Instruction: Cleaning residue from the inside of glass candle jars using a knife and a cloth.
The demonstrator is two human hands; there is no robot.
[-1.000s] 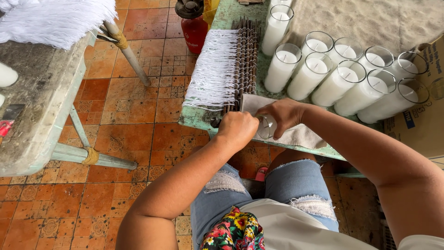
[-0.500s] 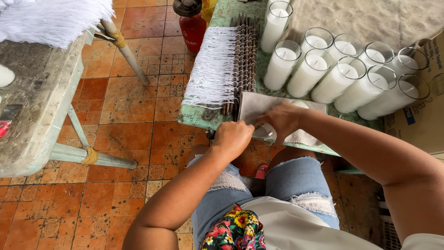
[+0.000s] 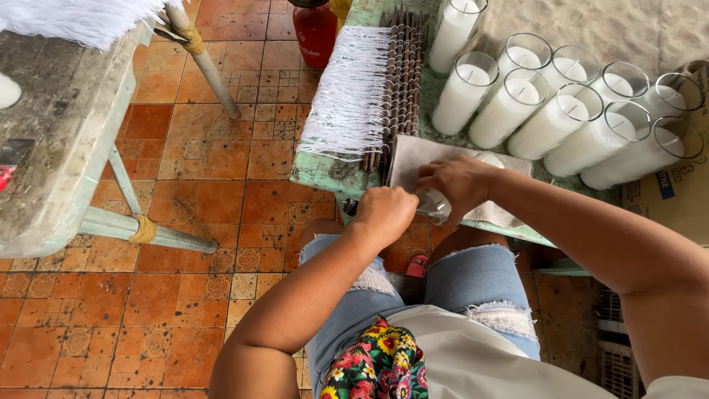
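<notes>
Nearest, denim knees under the near edge of the green desk (image 3: 325, 171). Just above, left hand (image 3: 384, 214) balled into a fist at that edge, fingers curled shut (what sits inside stays hidden). Right hand (image 3: 459, 185) beside it, touching, fingers wrapped around a clear glass jar (image 3: 436, 203) lying tilted on a grey cloth (image 3: 413, 155) at the desk's lip. Little spare room here: cloth overhanging the edge, both hands crowded over it. Left of the cloth, a rack of dark rods (image 3: 402, 81) hung with white wick strings (image 3: 353, 96), reaching to the desk's left edge. Farther right, a row of white candles in glass jars (image 3: 550, 111), lying packed side by side. Off to the left, open tiled floor (image 3: 192, 162), then a worn grey table (image 3: 59, 125). Farthest, a red bottle (image 3: 316, 33) on the floor.
</notes>
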